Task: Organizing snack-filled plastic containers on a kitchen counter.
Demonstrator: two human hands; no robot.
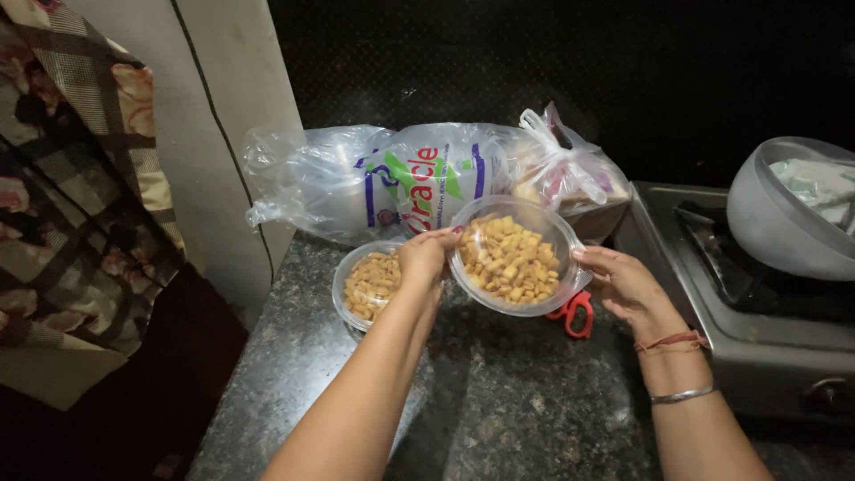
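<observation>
Both my hands hold a clear plastic bowl [512,258] full of small golden snack pieces, tilted toward me above the dark granite counter [499,401]. My left hand [426,256] grips its left rim. My right hand [623,285] supports its right side, with a thread and a metal bangle on that wrist. A second clear bowl [367,283] with the same snack pieces stands on the counter just left of the held one, partly behind my left hand.
Red-handled scissors [577,313] lie on the counter under the held bowl. Clear plastic bags [392,178] sit against the back wall, one knotted [570,174]. A gas stove [757,321] with a tilted grey pot [788,209] stands at right. Patterned cloth [71,178] hangs at left.
</observation>
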